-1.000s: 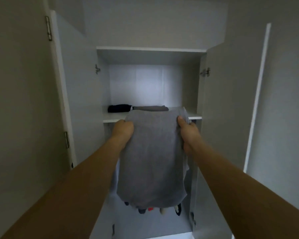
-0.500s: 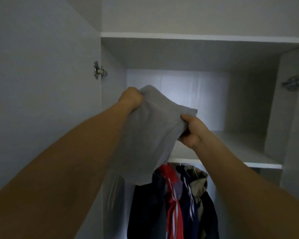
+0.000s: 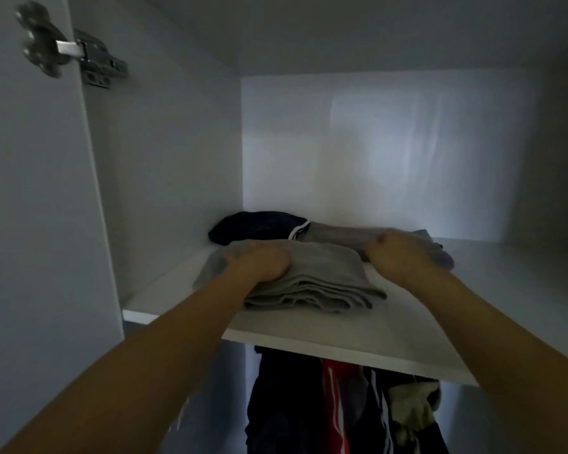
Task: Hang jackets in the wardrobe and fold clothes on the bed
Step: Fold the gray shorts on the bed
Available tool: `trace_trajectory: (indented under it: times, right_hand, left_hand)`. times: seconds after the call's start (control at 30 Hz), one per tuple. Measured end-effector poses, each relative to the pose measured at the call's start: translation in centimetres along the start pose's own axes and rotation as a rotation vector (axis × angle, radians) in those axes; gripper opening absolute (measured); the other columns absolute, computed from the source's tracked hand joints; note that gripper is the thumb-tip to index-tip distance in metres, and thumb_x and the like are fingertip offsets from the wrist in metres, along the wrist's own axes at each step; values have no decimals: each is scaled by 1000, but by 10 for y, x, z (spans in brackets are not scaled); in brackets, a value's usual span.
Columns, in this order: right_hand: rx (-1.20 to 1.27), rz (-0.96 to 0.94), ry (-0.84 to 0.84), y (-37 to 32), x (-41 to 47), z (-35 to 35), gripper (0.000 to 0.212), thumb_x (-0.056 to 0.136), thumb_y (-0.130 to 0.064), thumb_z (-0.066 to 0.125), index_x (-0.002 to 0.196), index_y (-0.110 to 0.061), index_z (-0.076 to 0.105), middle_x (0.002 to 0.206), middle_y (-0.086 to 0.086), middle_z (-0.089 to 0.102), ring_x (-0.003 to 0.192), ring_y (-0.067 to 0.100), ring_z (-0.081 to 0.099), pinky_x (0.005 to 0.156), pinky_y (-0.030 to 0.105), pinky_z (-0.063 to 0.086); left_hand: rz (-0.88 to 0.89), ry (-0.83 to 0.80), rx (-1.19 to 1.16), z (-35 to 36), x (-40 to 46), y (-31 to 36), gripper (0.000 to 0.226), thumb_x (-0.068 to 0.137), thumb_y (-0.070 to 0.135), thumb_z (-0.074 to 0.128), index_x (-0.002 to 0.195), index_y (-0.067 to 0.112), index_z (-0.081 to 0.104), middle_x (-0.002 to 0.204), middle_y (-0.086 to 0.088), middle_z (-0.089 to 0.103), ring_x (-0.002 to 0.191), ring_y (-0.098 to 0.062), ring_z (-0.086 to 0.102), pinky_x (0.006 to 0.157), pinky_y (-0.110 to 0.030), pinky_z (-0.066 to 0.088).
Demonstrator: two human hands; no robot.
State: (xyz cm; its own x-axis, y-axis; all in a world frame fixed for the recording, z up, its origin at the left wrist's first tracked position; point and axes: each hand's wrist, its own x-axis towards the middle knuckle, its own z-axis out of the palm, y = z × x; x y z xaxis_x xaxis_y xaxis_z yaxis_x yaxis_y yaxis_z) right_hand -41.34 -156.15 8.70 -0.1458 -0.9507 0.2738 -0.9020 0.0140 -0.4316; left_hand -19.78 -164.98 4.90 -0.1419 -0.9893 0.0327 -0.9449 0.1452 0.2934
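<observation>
A folded light grey garment [image 3: 325,280] lies on the white wardrobe shelf [image 3: 391,326]. My left hand [image 3: 259,263] lies on its left part with the fingers curled into the cloth. At the garment's right edge, my right hand [image 3: 404,257] rests with fingers spread over a darker grey folded garment [image 3: 338,234] just behind it. A dark navy folded garment [image 3: 253,229] with a white trim sits at the back left of the shelf. Below the shelf hang several jackets [image 3: 335,404], dark blue, red and beige.
The open wardrobe door [image 3: 30,224] stands close on my left, its metal hinge [image 3: 69,50] at the top. The side wall [image 3: 171,178] and back panel [image 3: 391,152] close in the compartment. The shelf's right half [image 3: 505,290] carries no clothes.
I have moved in close to the wardrobe. The grey garment, held up in both hands before, now lies folded on the shelf with both hands lowered onto the clothes.
</observation>
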Motion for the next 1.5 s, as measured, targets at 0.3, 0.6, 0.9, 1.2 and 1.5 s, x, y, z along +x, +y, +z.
trace_trajectory:
  times: [0.3,0.6,0.9,1.2,1.5]
  right_hand:
    - [-255,-241,-464,-44,49,114,58,105,-42,10,156,-16,4,163,13,-1,148,35,6,119,53,7]
    - [-109,-10,-456,-85,41,141,68,99,-50,12,155,-14,-5,162,11,-8,148,36,-5,115,60,-9]
    - [-209,-170,-260,-78,18,129,50,102,-37,26,143,-11,36,147,17,37,133,39,35,110,59,26]
    - [-7,29,84,-18,-93,63,57,103,-48,29,139,-6,45,143,17,46,128,31,44,107,36,31]
    - [-290,459,294,38,-332,-39,53,100,-38,43,144,-8,37,147,15,41,132,34,42,106,39,35]
  left_hand:
    - [75,-138,-95,5,-9,-63,63,104,53,17,156,18,13,163,-4,15,148,-21,19,120,-30,6]
    - [-60,-197,-344,-12,5,-108,84,87,71,35,155,27,13,162,3,16,147,-16,17,118,-32,7]
    - [-14,-102,-226,-6,-12,-99,62,104,49,29,155,15,21,161,-6,22,145,-23,25,114,-26,15]
    - [329,525,63,-14,-62,-45,48,105,39,30,104,1,59,107,-19,62,96,-33,58,86,-41,46]
    - [1019,482,83,44,-227,117,47,98,36,41,133,6,49,130,-15,56,119,-33,50,107,-41,32]
